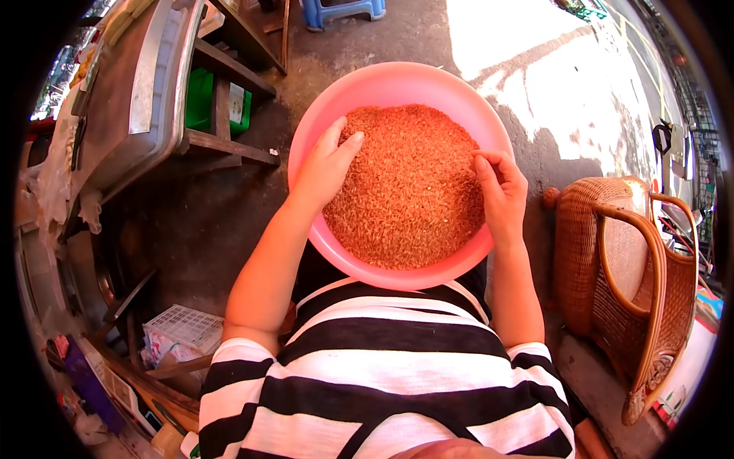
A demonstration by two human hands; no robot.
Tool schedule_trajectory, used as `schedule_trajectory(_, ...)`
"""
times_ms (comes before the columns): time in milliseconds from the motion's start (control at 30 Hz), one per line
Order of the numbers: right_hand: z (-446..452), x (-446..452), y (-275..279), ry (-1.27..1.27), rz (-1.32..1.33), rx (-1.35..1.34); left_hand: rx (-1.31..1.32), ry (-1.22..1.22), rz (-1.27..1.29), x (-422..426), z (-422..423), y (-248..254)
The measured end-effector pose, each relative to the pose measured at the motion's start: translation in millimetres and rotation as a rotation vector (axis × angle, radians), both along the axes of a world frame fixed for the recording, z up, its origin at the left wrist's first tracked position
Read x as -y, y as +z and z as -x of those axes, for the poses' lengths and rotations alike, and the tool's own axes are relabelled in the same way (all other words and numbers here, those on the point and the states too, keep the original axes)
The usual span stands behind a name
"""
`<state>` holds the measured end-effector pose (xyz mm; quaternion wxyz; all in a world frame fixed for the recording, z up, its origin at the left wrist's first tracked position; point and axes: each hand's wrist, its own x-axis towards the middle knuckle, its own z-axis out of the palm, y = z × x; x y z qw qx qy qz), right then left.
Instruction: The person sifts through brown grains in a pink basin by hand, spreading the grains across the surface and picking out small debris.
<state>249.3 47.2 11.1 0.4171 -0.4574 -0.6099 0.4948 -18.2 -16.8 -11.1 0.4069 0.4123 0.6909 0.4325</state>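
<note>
The shirt (397, 366) has broad black and white stripes; its short sleeves (233, 372), striped too, leave the forearms (264, 268) bare.

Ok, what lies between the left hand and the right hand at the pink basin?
Only the reddish-brown grain, heaped in the pink basin: the head view shows it spanning from the left hand to the right hand.

Grey floor (206, 233) mostly in shade, glaring sunlight (505, 34) across its upper right, brown wicker chair (577, 256) at right, blue stool (344, 17) at top; at left, wooden framework (233, 146), green container (200, 103) behind its bars.
</note>
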Motion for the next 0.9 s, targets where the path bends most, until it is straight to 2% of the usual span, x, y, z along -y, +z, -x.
schedule_trajectory(100, 0, -2, -1, 0.012, -0.037, 0.027, -0.223, -0.202, 0.053, -2, -5, 11)
schedule_trajectory(200, -1, -3, -3, 0.016, -0.084, 0.063, -0.229, -0.230, 0.068, 4, -11, 12)
schedule_trajectory(300, 0, -1, 0, 0.012, -0.124, 0.067, -0.350, -0.162, -0.106, 9, -12, 15)
schedule_trajectory(400, 0, -1, 2, 0.012, -0.091, 0.057, -0.284, -0.121, -0.186, 17, -8, 35)
schedule_trajectory(433, -1, 1, 3, 0.013, -0.050, 0.043, -0.154, -0.128, -0.140, 22, -6, 48)
schedule_trajectory(533, -1, 0, 4, 0.016, -0.006, 0.037, 0.071, 0.128, -0.389, 41, -13, 56)
schedule_trajectory(600, -3, -2, 5, 0.028, -0.020, 0.044, -0.362, 0.063, -0.490, 57, 10, 56)
schedule_trajectory(667, -4, -5, 7, 0.052, -0.049, 0.047, -0.382, 0.189, -0.507, 79, 24, 48)
schedule_trajectory(767, -7, -9, 11, 0.059, -0.029, 0.030, -0.274, 0.415, -0.233, 133, 45, 11)
schedule_trajectory(833, -8, -14, 12, 0.062, -0.041, 0.006, -0.332, 0.438, 0.058, 187, 52, -24)
schedule_trajectory(900, -8, -20, 14, 0.062, -0.050, -0.011, -0.379, 0.331, 0.275, 258, 54, -66)
